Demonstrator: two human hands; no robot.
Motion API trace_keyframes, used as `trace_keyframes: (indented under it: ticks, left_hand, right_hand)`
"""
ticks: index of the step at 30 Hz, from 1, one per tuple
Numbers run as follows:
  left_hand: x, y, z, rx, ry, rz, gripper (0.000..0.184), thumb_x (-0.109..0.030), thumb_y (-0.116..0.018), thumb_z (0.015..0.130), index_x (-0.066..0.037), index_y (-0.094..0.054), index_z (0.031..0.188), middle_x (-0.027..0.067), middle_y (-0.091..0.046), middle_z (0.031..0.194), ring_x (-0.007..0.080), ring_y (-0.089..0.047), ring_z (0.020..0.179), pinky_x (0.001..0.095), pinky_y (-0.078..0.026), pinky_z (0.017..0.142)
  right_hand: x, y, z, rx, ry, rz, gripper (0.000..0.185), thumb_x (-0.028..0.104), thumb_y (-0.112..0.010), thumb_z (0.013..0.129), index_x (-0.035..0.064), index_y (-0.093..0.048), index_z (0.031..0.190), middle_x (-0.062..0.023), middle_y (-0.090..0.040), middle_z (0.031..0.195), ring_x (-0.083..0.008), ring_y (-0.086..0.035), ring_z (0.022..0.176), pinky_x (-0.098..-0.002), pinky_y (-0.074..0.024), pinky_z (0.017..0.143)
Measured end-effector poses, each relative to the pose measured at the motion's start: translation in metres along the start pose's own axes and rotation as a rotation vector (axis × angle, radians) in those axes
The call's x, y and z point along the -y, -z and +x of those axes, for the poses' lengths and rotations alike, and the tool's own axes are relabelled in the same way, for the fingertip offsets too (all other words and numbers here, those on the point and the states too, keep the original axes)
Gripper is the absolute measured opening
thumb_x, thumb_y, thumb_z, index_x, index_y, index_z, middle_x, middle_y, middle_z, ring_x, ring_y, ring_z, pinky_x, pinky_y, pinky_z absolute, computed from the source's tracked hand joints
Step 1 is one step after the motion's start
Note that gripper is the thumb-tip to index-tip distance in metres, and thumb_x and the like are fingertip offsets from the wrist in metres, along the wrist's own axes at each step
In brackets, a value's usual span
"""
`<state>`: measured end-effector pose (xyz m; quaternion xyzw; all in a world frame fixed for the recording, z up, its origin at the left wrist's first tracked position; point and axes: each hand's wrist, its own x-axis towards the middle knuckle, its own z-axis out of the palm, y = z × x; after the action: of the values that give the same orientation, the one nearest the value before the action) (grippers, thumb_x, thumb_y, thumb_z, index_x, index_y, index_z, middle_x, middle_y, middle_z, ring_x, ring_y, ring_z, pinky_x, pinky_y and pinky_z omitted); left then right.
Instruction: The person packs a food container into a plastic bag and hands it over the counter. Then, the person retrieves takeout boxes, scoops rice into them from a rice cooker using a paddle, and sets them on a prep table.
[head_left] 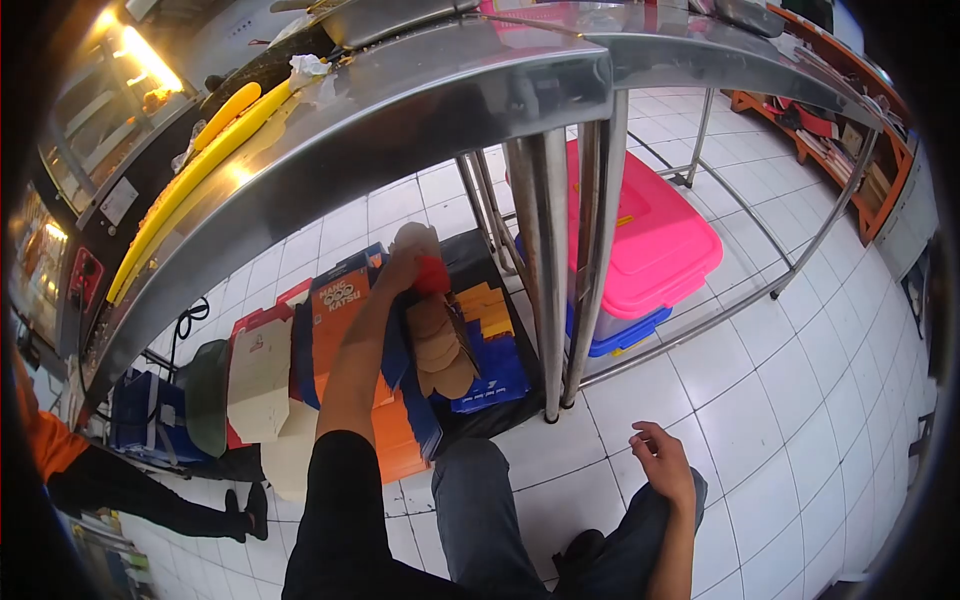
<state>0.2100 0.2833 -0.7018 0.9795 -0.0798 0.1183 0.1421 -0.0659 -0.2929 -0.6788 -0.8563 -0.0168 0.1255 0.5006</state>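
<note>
One reach is made: our left hand [402, 267] is at the brown cartons [438, 350] under the table [450, 108], grip and any lifting unclear; our right hand [665, 468], well apart, is empty, loosely curled.

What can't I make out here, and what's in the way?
All in the head view:
Left hand: its exact grip, as the back of the hand hides the fingers.
Bin: its contents, covered by the pink lid.
Other person: the head, cut off by the left edge.
Blue packets: fine print, too small.
</note>
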Motion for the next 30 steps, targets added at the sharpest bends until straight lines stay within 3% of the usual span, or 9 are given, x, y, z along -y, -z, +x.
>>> trace_keyframes:
  ticks: [12, 18, 21, 23, 24, 25, 27, 29, 30]
  left_hand:
    - [-0.015, 0.004, -0.012, -0.186, -0.055, -0.127, 0.015, -0.009, -0.06, 0.081, 0.001, -0.062, 0.091, 0.0215, -0.066, 0.088, 0.0393, -0.064, 0.087, 0.0463, -0.051, 0.077]
    - [-0.009, 0.0, -0.006, -0.38, 0.123, -0.176, 0.016, -0.007, -0.059, 0.082, 0.0, -0.061, 0.096, 0.0192, -0.066, 0.091, 0.0384, -0.064, 0.087, 0.0441, -0.051, 0.075]
    - [0.018, 0.014, -0.004, -0.633, 0.037, -0.077, 0.017, -0.008, -0.056, 0.087, 0.001, -0.061, 0.101, 0.0207, -0.066, 0.096, 0.0396, -0.063, 0.091, 0.0445, -0.05, 0.077]
    - [-0.007, 0.05, -0.023, -0.673, 0.014, -0.079, 0.023, -0.012, -0.053, 0.092, 0.0, -0.059, 0.111, 0.018, -0.065, 0.103, 0.0337, -0.063, 0.097, 0.0392, -0.049, 0.083]
    - [-0.029, 0.077, -0.036, -0.691, 0.0, -0.077, 0.026, -0.014, -0.052, 0.094, -0.001, -0.058, 0.116, 0.0166, -0.064, 0.107, 0.0307, -0.062, 0.1, 0.0366, -0.049, 0.085]
    - [-0.049, 0.102, -0.053, -0.68, -0.013, -0.126, 0.025, -0.012, -0.052, 0.094, -0.001, -0.059, 0.116, 0.0162, -0.064, 0.107, 0.029, -0.063, 0.099, 0.0353, -0.049, 0.085]
    - [-0.096, 0.155, -0.088, -0.664, -0.033, -0.222, 0.023, -0.007, -0.052, 0.095, -0.001, -0.059, 0.116, 0.0153, -0.065, 0.107, 0.0255, -0.063, 0.098, 0.0329, -0.049, 0.084]
    - [-0.143, 0.198, -0.126, -0.587, -0.001, -0.281, 0.022, -0.003, -0.054, 0.093, -0.002, -0.06, 0.114, 0.0148, -0.064, 0.106, 0.023, -0.064, 0.096, 0.0315, -0.049, 0.082]
    - [-0.161, 0.213, -0.139, -0.551, 0.017, -0.307, 0.022, -0.001, -0.055, 0.092, -0.002, -0.06, 0.113, 0.0146, -0.064, 0.106, 0.0217, -0.064, 0.095, 0.0307, -0.049, 0.08]
  right_hand:
    - [0.006, -0.003, 0.005, -0.012, 0.037, -0.009, 0.03, 0.019, -0.061, 0.09, 0.0025, -0.06, 0.115, -0.0157, -0.069, 0.092, -0.026, -0.067, 0.08, -0.0342, -0.0527, 0.073]
    - [0.012, -0.007, 0.008, -0.034, 0.034, -0.035, 0.03, 0.018, -0.061, 0.089, 0.0026, -0.06, 0.115, -0.0155, -0.069, 0.091, -0.0251, -0.067, 0.08, -0.0341, -0.0524, 0.073]
    - [0.015, -0.018, 0.007, 0.093, 0.13, 0.026, 0.029, 0.017, -0.062, 0.088, 0.0031, -0.061, 0.114, -0.014, -0.069, 0.092, -0.0237, -0.068, 0.082, -0.0332, -0.0522, 0.075]
    - [0.03, -0.041, 0.004, 0.347, 0.198, 0.129, 0.031, 0.018, -0.063, 0.089, 0.0043, -0.06, 0.117, -0.0112, -0.07, 0.096, -0.0217, -0.068, 0.087, -0.033, -0.0519, 0.078]
    - [0.064, -0.05, -0.002, 0.478, 0.154, 0.085, 0.036, 0.017, -0.063, 0.09, 0.0025, -0.056, 0.122, -0.0095, -0.071, 0.094, -0.017, -0.066, 0.093, -0.0321, -0.0511, 0.082]
    - [0.084, -0.062, 0.001, 0.627, 0.115, 0.105, 0.052, 0.019, -0.068, 0.088, 0.0025, -0.047, 0.133, -0.0125, -0.067, 0.107, -0.0189, -0.063, 0.105, -0.0323, -0.0505, 0.085]
    - [0.097, -0.099, 0.015, 0.573, 0.221, 0.275, 0.079, 0.036, -0.074, 0.082, 0.0004, -0.035, 0.141, -0.0216, -0.055, 0.129, -0.0303, -0.051, 0.124, -0.0395, -0.0427, 0.1]
    - [0.127, -0.123, 0.043, 0.229, 0.417, 0.122, 0.098, 0.039, -0.08, 0.074, -0.0031, -0.026, 0.144, -0.0291, -0.038, 0.141, -0.0354, -0.037, 0.135, -0.042, -0.0327, 0.109]
    - [0.148, -0.137, 0.06, 0.062, 0.547, 0.106, 0.1, 0.035, -0.083, 0.07, -0.0011, -0.027, 0.144, -0.0248, -0.041, 0.14, -0.0341, -0.04, 0.132, -0.0435, -0.0336, 0.108]
